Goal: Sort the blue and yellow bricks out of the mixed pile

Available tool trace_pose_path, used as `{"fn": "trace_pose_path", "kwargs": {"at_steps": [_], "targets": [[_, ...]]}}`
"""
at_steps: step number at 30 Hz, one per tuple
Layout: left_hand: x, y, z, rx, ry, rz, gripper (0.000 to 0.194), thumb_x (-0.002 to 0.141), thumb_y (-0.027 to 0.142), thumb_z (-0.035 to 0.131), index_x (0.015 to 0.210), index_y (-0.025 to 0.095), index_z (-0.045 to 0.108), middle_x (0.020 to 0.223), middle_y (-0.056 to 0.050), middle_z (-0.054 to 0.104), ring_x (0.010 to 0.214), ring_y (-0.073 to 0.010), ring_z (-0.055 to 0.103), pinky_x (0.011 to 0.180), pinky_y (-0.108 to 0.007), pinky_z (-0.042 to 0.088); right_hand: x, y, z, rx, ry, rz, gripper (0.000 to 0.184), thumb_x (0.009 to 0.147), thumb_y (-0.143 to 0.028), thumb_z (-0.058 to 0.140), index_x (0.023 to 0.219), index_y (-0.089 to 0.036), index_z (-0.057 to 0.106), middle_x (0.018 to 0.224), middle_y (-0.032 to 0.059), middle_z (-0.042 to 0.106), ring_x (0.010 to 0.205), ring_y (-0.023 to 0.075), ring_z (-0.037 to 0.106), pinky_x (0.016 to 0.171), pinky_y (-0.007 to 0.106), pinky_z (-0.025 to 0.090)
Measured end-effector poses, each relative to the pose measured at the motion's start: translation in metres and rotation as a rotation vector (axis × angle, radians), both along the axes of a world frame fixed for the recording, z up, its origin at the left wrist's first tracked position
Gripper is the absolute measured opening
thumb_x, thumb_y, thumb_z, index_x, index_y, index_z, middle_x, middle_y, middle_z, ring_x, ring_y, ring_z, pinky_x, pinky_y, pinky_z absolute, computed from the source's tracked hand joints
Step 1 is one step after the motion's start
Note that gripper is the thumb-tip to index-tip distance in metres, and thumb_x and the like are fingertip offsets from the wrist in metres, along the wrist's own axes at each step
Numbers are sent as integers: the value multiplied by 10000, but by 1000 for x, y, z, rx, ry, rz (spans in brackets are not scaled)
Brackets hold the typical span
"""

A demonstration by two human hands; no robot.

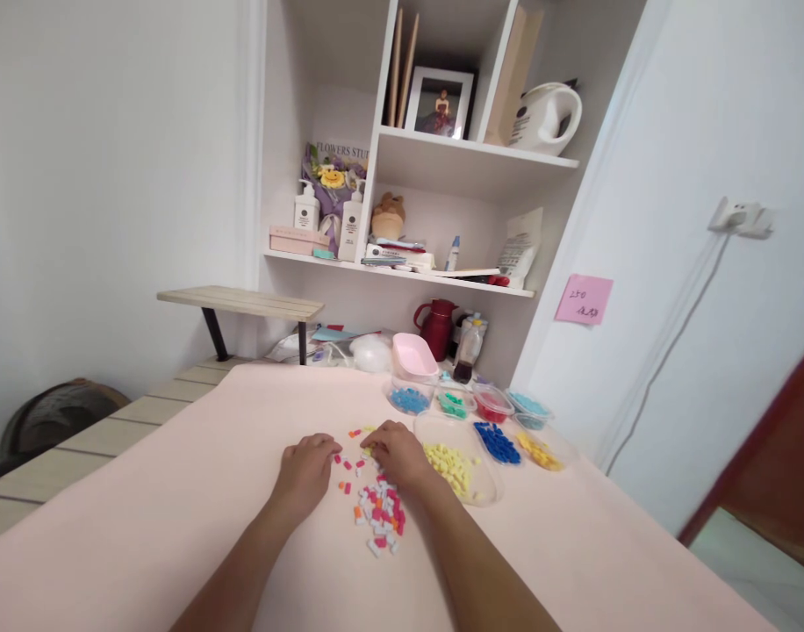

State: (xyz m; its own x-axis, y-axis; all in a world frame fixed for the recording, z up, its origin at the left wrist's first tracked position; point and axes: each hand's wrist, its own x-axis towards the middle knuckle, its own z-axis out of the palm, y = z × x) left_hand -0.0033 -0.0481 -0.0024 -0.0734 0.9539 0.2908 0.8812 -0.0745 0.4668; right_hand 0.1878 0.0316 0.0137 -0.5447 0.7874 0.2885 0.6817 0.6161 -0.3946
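Note:
A loose pile of small blocks [380, 513], white, pink-red and orange, lies on the pink tabletop between my forearms. My left hand [306, 474] rests on the table left of the pile, palm down, fingers stretched forward, its fingertips beside a few scattered pink blocks [348, 464]. Beyond the pile, my right hand [397, 449] bends its fingers down around small yellow blocks [367, 451]; the exact number in its grasp is hidden. Just right of that hand, a clear shallow tray [486, 484] holds many pale yellow blocks [449, 465].
Clear containers of blue [410, 401], green [453, 405], red [492, 404] and light blue pieces [529, 405] line the back right. Dark blue [498, 442] and orange-yellow pieces [539, 451] sit nearer. A pink tub [415, 355], red jug [437, 329] and bottle [469, 349] stand behind.

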Motion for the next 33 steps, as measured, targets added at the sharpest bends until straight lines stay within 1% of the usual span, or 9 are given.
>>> {"fn": "trace_pose_path", "kwargs": {"at_steps": [10,13,17,19,22,25,28,31,33], "targets": [[-1,1,-2,0,0,-8,376,907,131,374,1044,278,691,1246,-29,659,1200,-191,538,999,-392,346,-2,0,4,-7,97,-15,255,749,-52,566,876,-218,714,865,18,656,783,142,592,721,214,408],[-1,1,-3,4,-9,-8,377,907,132,372,1042,281,691,1248,-27,657,1207,-189,535,1006,-392,341,8,4,11,25,153,-36,238,760,-65,546,880,-206,696,822,19,644,767,151,588,719,229,411],[-1,1,-3,4,-15,-6,381,907,127,372,1042,280,694,1253,-31,654,1203,-189,541,1008,-393,343,37,10,25,66,271,-86,192,785,-131,530,888,-204,675,764,10,632,725,171,579,682,252,414],[-1,1,-4,8,-12,-5,387,904,122,371,1047,279,694,1252,-33,654,1205,-190,541,1010,-394,344,55,11,31,90,275,-160,196,786,-138,518,894,-207,666,763,6,636,723,171,578,671,250,405],[-1,1,-3,7,-5,-4,387,900,121,375,1049,281,694,1251,-31,654,1203,-192,543,1013,-394,345,75,9,33,121,165,-365,250,786,-88,475,872,-219,669,839,24,659,771,170,593,683,252,388],[0,0,-1,4,-4,-2,388,900,124,372,1045,281,695,1251,-29,654,1197,-195,547,1010,-397,350,79,6,30,114,47,-486,326,765,-28,444,830,-226,695,924,55,665,834,185,609,695,267,382],[0,-1,0,4,-9,4,395,901,122,365,1045,288,693,1250,-23,655,1202,-193,544,1010,-398,351,64,3,27,115,77,-397,352,773,-27,461,890,-238,718,987,54,668,905,188,615,751,271,406],[0,0,-2,6,-11,1,385,901,127,371,1045,286,690,1247,-23,656,1196,-190,546,1005,-391,353,42,1,22,83,142,-134,341,827,-70,477,975,-246,729,1013,44,680,955,183,620,832,272,428],[-1,1,-2,6,-7,-1,377,901,133,378,1048,285,690,1252,-27,653,1194,-192,547,1003,-390,354,27,-1,17,47,126,2,350,844,-87,492,1027,-259,737,1006,44,685,961,184,626,853,269,433]]}}
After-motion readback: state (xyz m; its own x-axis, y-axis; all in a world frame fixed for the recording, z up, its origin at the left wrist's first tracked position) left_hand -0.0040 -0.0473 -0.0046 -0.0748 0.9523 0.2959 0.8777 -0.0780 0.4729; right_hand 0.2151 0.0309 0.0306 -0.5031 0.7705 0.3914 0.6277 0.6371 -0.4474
